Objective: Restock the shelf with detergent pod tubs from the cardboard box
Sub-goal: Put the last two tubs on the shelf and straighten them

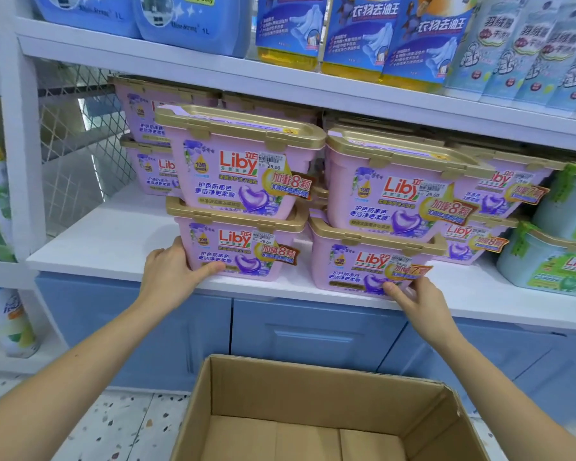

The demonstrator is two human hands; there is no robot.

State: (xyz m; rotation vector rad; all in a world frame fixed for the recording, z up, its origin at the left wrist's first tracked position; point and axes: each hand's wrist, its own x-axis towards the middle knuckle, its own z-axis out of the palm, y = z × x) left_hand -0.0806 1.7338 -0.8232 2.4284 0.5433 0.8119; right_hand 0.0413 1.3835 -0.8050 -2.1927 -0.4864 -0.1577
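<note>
Pink detergent pod tubs with gold lids stand in stacks of two on the white shelf [107, 241]. My left hand [172, 272] grips the lower left corner of the bottom tub of the left stack [243, 247], thumb on its front. A second tub [246, 164] sits on top of it. My right hand [413, 299] holds the lower front edge of the bottom tub of the right stack [369, 264], which carries another tub [399, 191]. The cardboard box [313, 394] stands open on the floor below, with no tubs visible inside.
More pink tubs stand behind and to the right, then green-labelled tubs [552, 264] at the far right. The shelf above holds blue bottles [193, 21] and refill pouches [426, 41]. A wire mesh panel [77, 141] closes the shelf's left side. Blue cabinet doors [313, 334] lie below.
</note>
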